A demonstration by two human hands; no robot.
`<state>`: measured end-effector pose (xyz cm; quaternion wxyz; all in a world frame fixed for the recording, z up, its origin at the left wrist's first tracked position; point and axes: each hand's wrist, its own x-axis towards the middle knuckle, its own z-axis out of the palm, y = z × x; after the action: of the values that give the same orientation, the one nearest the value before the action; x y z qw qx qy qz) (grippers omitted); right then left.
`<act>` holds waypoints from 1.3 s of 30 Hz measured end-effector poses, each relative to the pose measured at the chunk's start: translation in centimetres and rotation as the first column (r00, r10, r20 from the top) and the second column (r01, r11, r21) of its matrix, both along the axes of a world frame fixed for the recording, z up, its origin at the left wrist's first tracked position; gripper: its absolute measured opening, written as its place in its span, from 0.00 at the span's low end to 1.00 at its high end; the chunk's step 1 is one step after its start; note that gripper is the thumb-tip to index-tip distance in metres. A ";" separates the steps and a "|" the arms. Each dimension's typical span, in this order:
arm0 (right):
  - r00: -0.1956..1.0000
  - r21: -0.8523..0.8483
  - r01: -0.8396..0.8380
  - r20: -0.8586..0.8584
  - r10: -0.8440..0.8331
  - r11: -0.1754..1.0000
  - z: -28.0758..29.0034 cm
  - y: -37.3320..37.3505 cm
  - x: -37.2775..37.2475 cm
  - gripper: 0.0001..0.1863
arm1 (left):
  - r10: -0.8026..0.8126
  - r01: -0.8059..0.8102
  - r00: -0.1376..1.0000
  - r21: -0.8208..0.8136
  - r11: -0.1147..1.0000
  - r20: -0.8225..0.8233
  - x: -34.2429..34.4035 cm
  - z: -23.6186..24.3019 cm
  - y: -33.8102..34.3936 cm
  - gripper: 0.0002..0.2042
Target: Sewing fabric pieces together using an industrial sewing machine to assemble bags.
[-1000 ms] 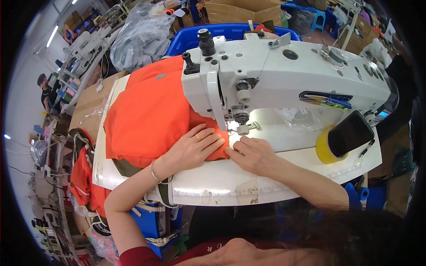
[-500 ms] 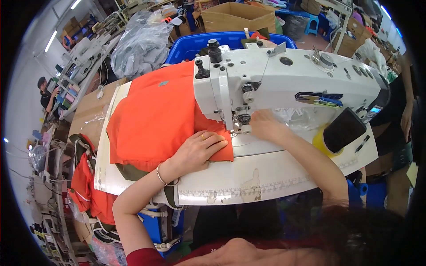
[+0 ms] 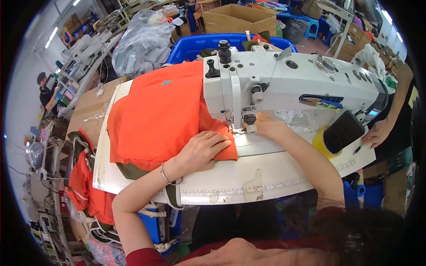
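So the biggest thing there was the white table point(image 3: 284, 172), ruler marks running along its near edge, with a white sewing machine point(image 3: 301, 80) sitting across it. Next down was the orange cloth point(image 3: 155, 117), spread over the left part of the table, with a bit of green fabric point(image 3: 132, 171) poking out under its near edge. Its right corner lay right by the machine's needle end point(image 3: 240, 130), so I'd say the setting-up part was done and the piece was somewhere mid-sewing. How much was stitched, I honestly couldn't tell (no finished seam was readable at that corner), and I couldn't see whether the needle was down in the cloth either. My guess is there was work left on that corner, since it hadn't been taken away from the machine.

Hands: the left hand point(image 3: 205, 151) lay flat on the cloth near that corner, fingers fairly close together, pressing rather than pinching. The right hand point(image 3: 269, 125) was reaching in behind the needle end, fingertips hidden, so no clue if it held anything. Another person's hand point(image 3: 378, 133) rested by the table's right end.

Smaller stuff: a dark phone point(image 3: 344, 131) leaning on a yellow tape roll point(image 3: 317, 142), and a tiny grey-green tag point(image 3: 166, 82) on the cloth.
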<state>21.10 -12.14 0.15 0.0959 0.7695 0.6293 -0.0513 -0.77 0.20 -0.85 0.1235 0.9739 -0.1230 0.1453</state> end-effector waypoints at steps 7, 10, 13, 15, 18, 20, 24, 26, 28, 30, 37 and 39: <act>0.896 0.064 0.216 -0.410 -0.171 0.974 4.1 -0.6 -1.8 0.26 | 0.017 -0.017 1.000 0.015 1.000 -0.001 0.1 0.0 0.1 0.31; 0.874 -0.004 0.242 -0.433 -0.220 0.970 4.0 -0.8 -1.8 0.25 | 0.026 -0.025 1.000 0.036 0.999 -0.010 0.4 0.3 0.0 0.30; 0.926 0.013 0.193 -0.333 -0.178 0.981 3.4 -1.2 -1.8 0.18 | 0.040 -0.038 0.999 0.064 0.997 -0.027 0.6 0.6 -0.1 0.30; 0.955 0.018 0.154 -0.260 -0.144 0.988 2.9 -1.3 -1.6 0.13 | 0.055 -0.053 0.998 0.080 0.995 -0.023 0.7 0.8 0.0 0.31; 0.987 0.013 0.085 -0.141 -0.082 0.996 2.0 -1.4 -1.0 0.10 | 0.032 -0.039 0.999 0.182 0.983 0.044 0.5 0.8 0.1 0.28; 0.980 0.481 -0.068 -0.131 0.149 0.874 -1.1 -2.7 -0.7 0.07 | 0.005 -0.029 0.994 0.227 0.974 0.106 0.2 0.7 0.5 0.25; 0.918 0.865 -0.141 -0.068 0.391 0.481 -2.3 -5.2 -2.7 0.02 | -0.147 0.091 0.972 0.286 0.954 0.181 0.2 0.4 1.3 0.16; 0.904 0.861 -0.158 -0.071 0.421 0.484 -2.4 -5.5 -2.9 0.04 | -0.164 0.108 0.971 0.295 0.949 0.171 0.2 0.3 1.9 0.15; 0.906 0.857 -0.158 -0.071 0.417 0.490 -2.4 -5.6 -3.3 0.09 | -0.190 0.134 0.968 0.305 0.943 0.163 0.2 0.0 2.3 0.15; 0.902 0.854 -0.158 -0.080 0.424 0.496 -2.5 -5.6 -3.4 0.11 | -0.208 0.157 0.967 0.296 0.942 0.148 0.2 -0.2 2.5 0.16; 0.890 0.830 -0.129 -0.144 0.432 0.542 -3.3 -5.0 -4.0 0.15 | -0.210 0.152 0.954 0.259 0.954 0.214 0.3 -0.4 1.7 0.16; 0.890 0.824 -0.123 -0.155 0.429 0.553 -3.3 -5.0 -4.2 0.13 | -0.193 0.142 0.959 0.239 0.961 0.209 0.3 -0.5 1.5 0.16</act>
<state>16.88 -17.11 -3.17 -0.3595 0.5986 0.7060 0.1188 -0.49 1.67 -1.34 0.0109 0.9442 -0.2344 0.2313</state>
